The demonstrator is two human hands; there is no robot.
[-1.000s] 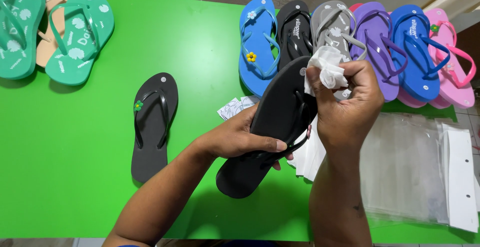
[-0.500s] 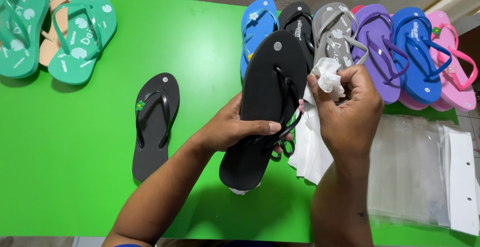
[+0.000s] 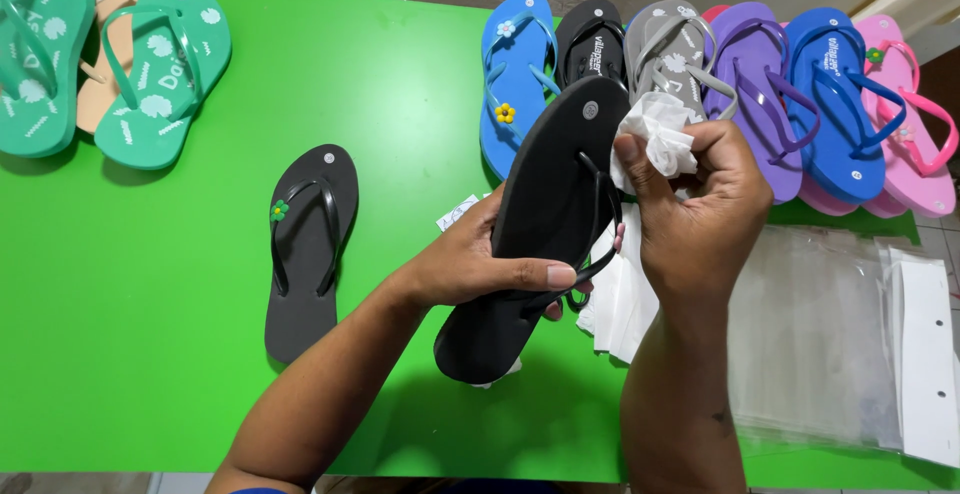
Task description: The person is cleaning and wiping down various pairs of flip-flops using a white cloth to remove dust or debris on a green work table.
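A bright green table (image 3: 200, 284) fills the view from above. Along its far edge lies a row of flip-flops: green and tan ones (image 3: 150, 74) at the far left, then blue (image 3: 515, 79), black, grey (image 3: 670, 44), purple (image 3: 755, 84), blue and pink (image 3: 905, 114) ones toward the right. Clear plastic bags (image 3: 830, 344) with white header cards lie flat at the right. A single black flip-flop with a small flower on its strap (image 3: 305, 249) rests alone on the table, left of centre.

Held above the table in the middle is a second black flip-flop (image 3: 545, 224). Its long axis runs diagonally, heel near the person and toe pointing up and to the right. The left hand (image 3: 480, 264) grips it from the left side at mid-length, thumb laid across the sole, fingers wrapped beneath. The right hand (image 3: 700, 204) sits just right of the sandal's toe end, fingers pressed together around a crumpled white tissue (image 3: 660, 134), which touches the toe edge by the strap. Folded white paper (image 3: 620, 304) lies under the sandal, between both forearms.
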